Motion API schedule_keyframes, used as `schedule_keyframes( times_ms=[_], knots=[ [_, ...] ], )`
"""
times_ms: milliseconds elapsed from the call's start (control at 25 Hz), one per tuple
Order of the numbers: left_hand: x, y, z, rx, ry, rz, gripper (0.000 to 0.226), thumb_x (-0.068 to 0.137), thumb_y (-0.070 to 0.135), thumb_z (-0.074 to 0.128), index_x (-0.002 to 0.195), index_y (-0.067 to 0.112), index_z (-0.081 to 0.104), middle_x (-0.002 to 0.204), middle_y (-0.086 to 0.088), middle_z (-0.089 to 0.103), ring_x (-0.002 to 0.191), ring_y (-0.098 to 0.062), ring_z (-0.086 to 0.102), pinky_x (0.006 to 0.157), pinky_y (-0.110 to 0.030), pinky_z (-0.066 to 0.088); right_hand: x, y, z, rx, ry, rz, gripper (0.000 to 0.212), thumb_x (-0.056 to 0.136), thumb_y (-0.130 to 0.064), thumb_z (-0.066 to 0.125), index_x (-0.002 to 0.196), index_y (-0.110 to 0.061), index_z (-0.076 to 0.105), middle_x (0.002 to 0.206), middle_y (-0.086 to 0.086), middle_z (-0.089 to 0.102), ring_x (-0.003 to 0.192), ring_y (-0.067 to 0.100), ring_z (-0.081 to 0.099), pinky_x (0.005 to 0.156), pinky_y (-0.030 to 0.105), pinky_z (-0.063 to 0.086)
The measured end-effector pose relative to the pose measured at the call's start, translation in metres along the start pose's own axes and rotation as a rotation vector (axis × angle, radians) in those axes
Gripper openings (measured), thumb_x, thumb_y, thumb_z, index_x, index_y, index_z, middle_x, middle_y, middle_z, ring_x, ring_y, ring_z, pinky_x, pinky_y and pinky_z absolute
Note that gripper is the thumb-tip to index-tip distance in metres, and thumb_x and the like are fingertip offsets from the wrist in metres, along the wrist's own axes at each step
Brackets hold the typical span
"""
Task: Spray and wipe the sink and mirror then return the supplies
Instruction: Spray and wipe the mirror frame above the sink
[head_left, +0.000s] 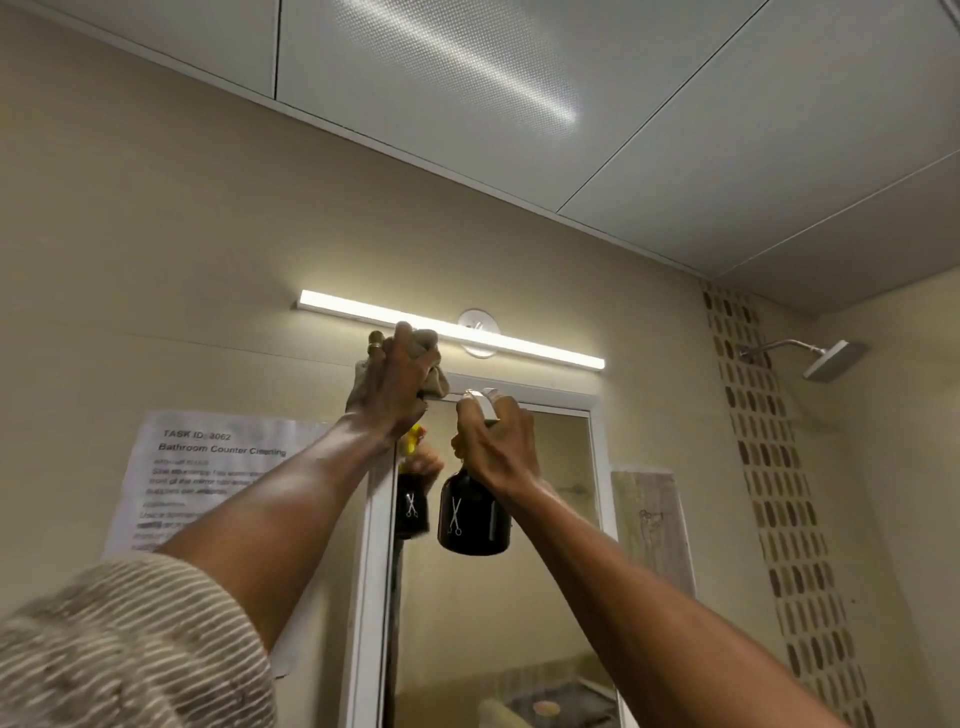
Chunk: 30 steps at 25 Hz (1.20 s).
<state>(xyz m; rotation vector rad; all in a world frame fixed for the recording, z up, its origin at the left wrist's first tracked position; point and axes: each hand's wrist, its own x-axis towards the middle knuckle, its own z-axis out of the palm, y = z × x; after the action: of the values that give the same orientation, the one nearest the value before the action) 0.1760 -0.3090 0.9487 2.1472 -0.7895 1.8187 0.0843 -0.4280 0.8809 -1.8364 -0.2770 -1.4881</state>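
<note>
Left hand (395, 384) presses a cloth (434, 382) at the mirror's (519, 597) top corner; right hand (498, 447) grips the dark spray bottle (472, 514).

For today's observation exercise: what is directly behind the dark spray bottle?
Behind the spray bottle, held in the right hand, is the mirror, showing the bottle's reflection. The glass directly behind the bottle is hidden. The left hand holds a cloth at the frame's top.

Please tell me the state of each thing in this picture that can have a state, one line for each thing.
left hand: raised, shut on cloth
cloth: bunched, at the mirror frame's top left corner
right hand: shut on spray bottle
spray bottle: upright, held up in front of the mirror
mirror: shows the bottle's reflection
light bar: on
shower head: no water visible
</note>
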Motion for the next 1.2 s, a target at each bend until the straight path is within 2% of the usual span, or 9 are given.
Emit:
schedule_keyframes(
  times_ms=[160, 320, 440, 560, 720, 840, 960, 1120, 1200],
  knots=[
    [0.014, 0.01, 0.004, 0.045, 0.001, 0.071, 0.051, 0.071, 0.018, 0.077, 0.117, 0.031, 0.059, 0.132, -0.004, 0.034, 0.116, -0.03, 0.039, 0.083, -0.044, 0.049, 0.012, 0.023, -0.027, -0.043, 0.086, 0.074, 0.031, 0.089, -0.045, 0.044, 0.079, -0.019, 0.057, 0.081, 0.018, 0.07, 0.078, 0.036, 0.072, 0.074, 0.058, 0.062],
    [0.024, 0.035, 0.021, 0.079, -0.055, 0.105, 0.049, 0.073, 0.024, 0.079, 0.117, 0.031, 0.057, 0.134, -0.004, 0.036, 0.121, -0.031, 0.039, 0.093, -0.051, 0.05, 0.019, 0.044, -0.057, -0.107, 0.109, 0.118, 0.045, 0.084, -0.05, 0.04, 0.086, -0.01, 0.061, 0.088, 0.022, 0.074, 0.082, 0.04, 0.073, 0.075, 0.056, 0.063],
    [0.032, 0.048, 0.036, 0.084, -0.065, 0.105, 0.048, 0.07, 0.024, 0.077, 0.114, 0.03, 0.058, 0.132, -0.004, 0.037, 0.119, -0.03, 0.041, 0.091, -0.054, 0.048, 0.025, 0.058, -0.077, -0.133, 0.112, 0.142, 0.059, 0.079, -0.054, 0.039, 0.1, -0.005, 0.066, 0.098, 0.027, 0.075, 0.088, 0.043, 0.074, 0.077, 0.055, 0.063],
    [0.041, 0.059, 0.048, 0.111, -0.102, 0.121, 0.051, 0.067, 0.027, 0.076, 0.114, 0.03, 0.058, 0.132, -0.005, 0.037, 0.119, -0.03, 0.043, 0.09, -0.054, 0.048, 0.029, 0.07, -0.094, -0.163, 0.099, 0.16, 0.07, 0.077, -0.055, 0.038, 0.111, -0.002, 0.068, 0.1, 0.024, 0.076, 0.087, 0.04, 0.075, 0.077, 0.053, 0.064],
    [0.051, 0.087, 0.068, 0.167, -0.125, 0.125, 0.052, 0.074, 0.03, 0.075, 0.121, 0.033, 0.054, 0.136, -0.006, 0.032, 0.124, -0.032, 0.037, 0.094, -0.054, 0.046, 0.036, 0.088, -0.116, -0.177, 0.09, 0.165, 0.055, 0.08, -0.052, 0.042, 0.105, -0.011, 0.067, 0.096, 0.021, 0.077, 0.087, 0.039, 0.074, 0.079, 0.051, 0.063],
    [0.058, 0.112, 0.08, 0.185, -0.141, 0.134, 0.052, 0.078, 0.032, 0.073, 0.125, 0.033, 0.051, 0.138, -0.007, 0.03, 0.127, -0.033, 0.034, 0.096, -0.055, 0.044, 0.044, 0.104, -0.131, -0.183, 0.085, 0.146, 0.053, 0.086, -0.048, 0.045, 0.113, -0.009, 0.067, 0.089, 0.017, 0.077, 0.085, 0.035, 0.075, 0.078, 0.051, 0.063],
    [0.067, 0.14, 0.095, 0.197, -0.151, 0.146, 0.053, 0.079, 0.031, 0.073, 0.126, 0.032, 0.05, 0.139, -0.007, 0.03, 0.129, -0.034, 0.033, 0.096, -0.056, 0.042, 0.05, 0.123, -0.144, -0.182, 0.114, 0.148, 0.077, 0.081, -0.059, 0.04, 0.137, -0.009, 0.061, 0.111, 0.022, 0.076, 0.101, 0.036, 0.074, 0.087, 0.053, 0.062],
    [0.08, 0.177, 0.122, 0.203, -0.147, 0.138, 0.051, 0.079, 0.033, 0.073, 0.124, 0.031, 0.049, 0.139, -0.007, 0.029, 0.13, -0.035, 0.032, 0.095, -0.056, 0.041, 0.051, 0.15, -0.159, -0.171, 0.128, 0.146, 0.053, 0.091, -0.049, 0.045, 0.12, -0.01, 0.066, 0.099, 0.017, 0.077, 0.094, 0.033, 0.074, 0.082, 0.053, 0.062],
    [0.088, 0.195, 0.135, 0.197, -0.128, 0.143, 0.05, 0.078, 0.034, 0.074, 0.122, 0.032, 0.05, 0.138, -0.006, 0.029, 0.129, -0.034, 0.033, 0.094, -0.054, 0.041, 0.051, 0.163, -0.161, -0.155, 0.135, 0.168, 0.062, 0.088, -0.055, 0.044, 0.129, -0.013, 0.064, 0.111, 0.016, 0.076, 0.103, 0.032, 0.073, 0.089, 0.053, 0.061]
  ],
)
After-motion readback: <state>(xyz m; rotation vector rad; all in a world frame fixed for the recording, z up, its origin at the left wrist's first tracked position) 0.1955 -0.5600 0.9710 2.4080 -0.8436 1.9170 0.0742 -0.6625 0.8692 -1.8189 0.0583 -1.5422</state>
